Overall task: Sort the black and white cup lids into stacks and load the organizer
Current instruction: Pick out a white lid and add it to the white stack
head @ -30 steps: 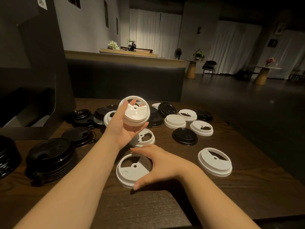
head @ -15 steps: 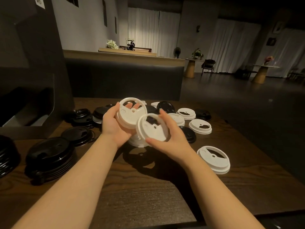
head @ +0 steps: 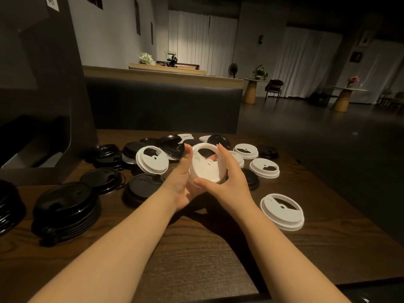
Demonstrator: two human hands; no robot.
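Dark wood-grain table (head: 196, 259) in the foreground, both bare forearms reaching out over it. At near left, a stack of black round plastic cup lids (head: 65, 211); a second black stack (head: 8, 206) is cut off by the left edge. At near right, 1 white round plastic cup lid (head: 282, 211) lies flat by itself. Mid-table, both hands meet around a small stack of white plastic lids (head: 206, 165), lifted off the table and tilted toward the camera: left hand (head: 181, 182) cups it from the left and below, right hand (head: 227, 178) curls round its right edge, thumb on the near rim, fingers over the top. How many lids are in the held stack cannot be told. Just left of it, a tilted white lid (head: 152, 160) leans on black ones. Beyond, loose black and white lids (head: 264, 168) are scattered. At far left stands the dark box-shaped organizer (head: 39, 106).
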